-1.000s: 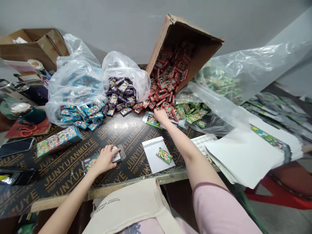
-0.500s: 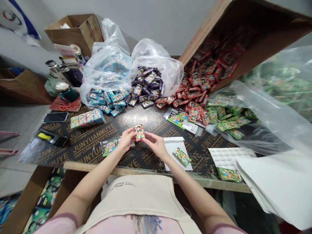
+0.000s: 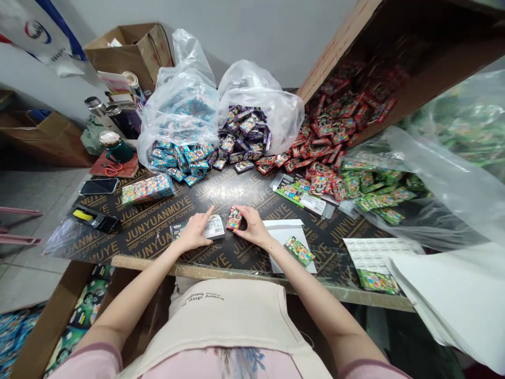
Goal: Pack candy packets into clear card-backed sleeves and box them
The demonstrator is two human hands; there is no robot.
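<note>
My right hand (image 3: 251, 227) pinches a small red packet (image 3: 234, 218) low over the dark printed tabletop (image 3: 158, 226). My left hand (image 3: 196, 232) presses on a clear sleeve with a white card (image 3: 213, 227) lying flat just left of the packet. A white envelope (image 3: 290, 231) lies to the right of my right hand, with a green packet (image 3: 299, 251) resting on it.
Behind lie heaps of blue packets (image 3: 179, 158), purple packets (image 3: 244, 139), red packets (image 3: 327, 137) spilling from a tipped carton (image 3: 414, 63), and green packets (image 3: 374, 189) in plastic. A phone (image 3: 98, 186), a tape dispenser (image 3: 92, 219) and scissors (image 3: 112, 169) sit at left. White sheets (image 3: 453, 295) are at right.
My right hand came back from the red heap with a red packet. Both hands held it up, then lowered it to the table, and my left hand moved onto the clear sleeve.
</note>
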